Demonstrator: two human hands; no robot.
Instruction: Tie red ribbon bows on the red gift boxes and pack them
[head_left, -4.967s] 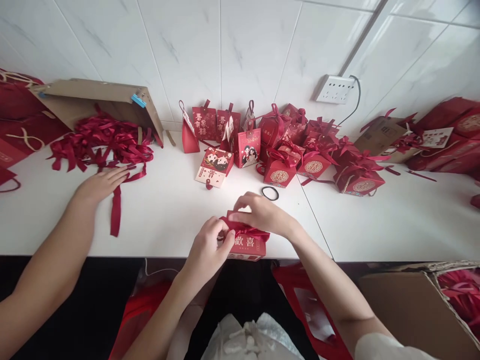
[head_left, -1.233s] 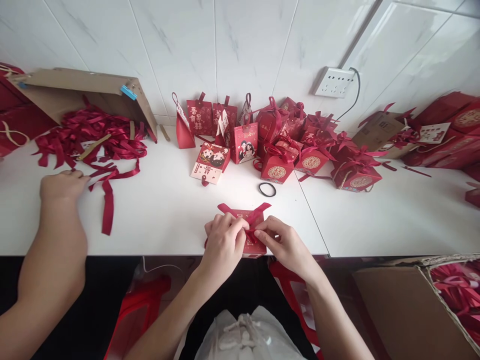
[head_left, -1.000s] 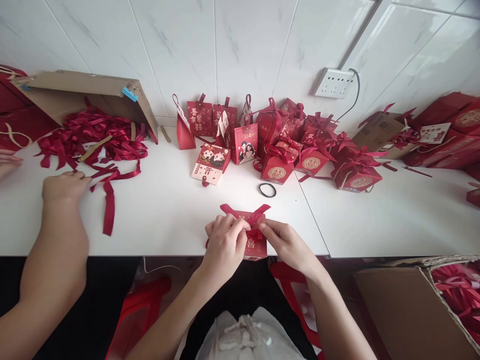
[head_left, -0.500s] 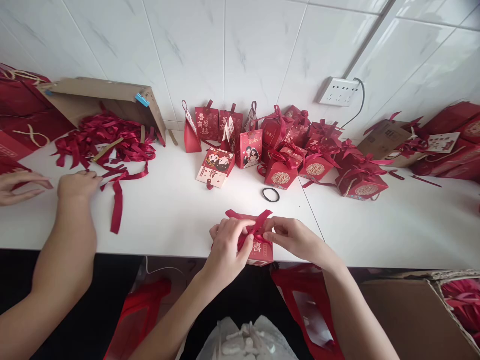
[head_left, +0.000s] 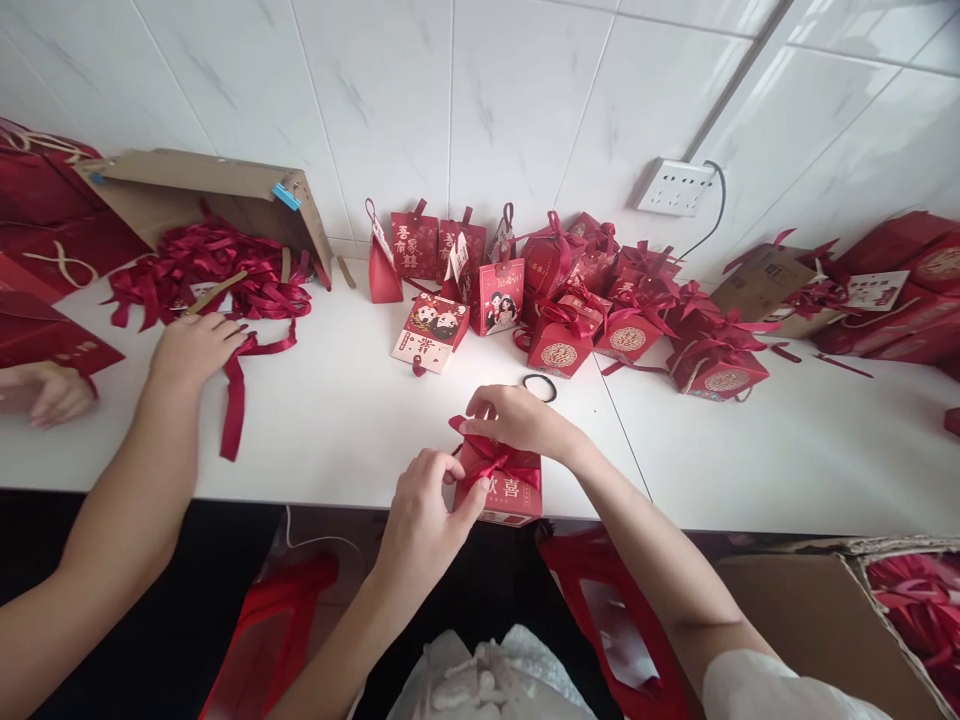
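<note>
A small red gift box [head_left: 517, 503] with pale lettering sits at the table's front edge before me. A dark red satin ribbon [head_left: 499, 465] is tied in a bow across its top. My left hand [head_left: 429, 500] pinches the ribbon on the box's left side, its thumb lying on the box front. Above the box, my right hand [head_left: 517, 415] reaches across to the far left, with its fingertips closed on a ribbon end [head_left: 455, 424]. Part of the box top is hidden under this hand. A black hair tie [head_left: 540, 388] lies just beyond it.
To the left, a co-worker's hand [head_left: 196, 345] touches a ribbon pile [head_left: 217, 260] before an open cardboard box [head_left: 202, 170]. Several finished red gift boxes [head_left: 559, 350] stand along the wall. A cardboard carton [head_left: 810, 610] is at the lower right, beside a red stool [head_left: 600, 610].
My right hand has moved from the bow's right side over to the far left ribbon end. My left hand has shifted slightly left and down. The co-worker's hand has reached farther into the ribbons.
</note>
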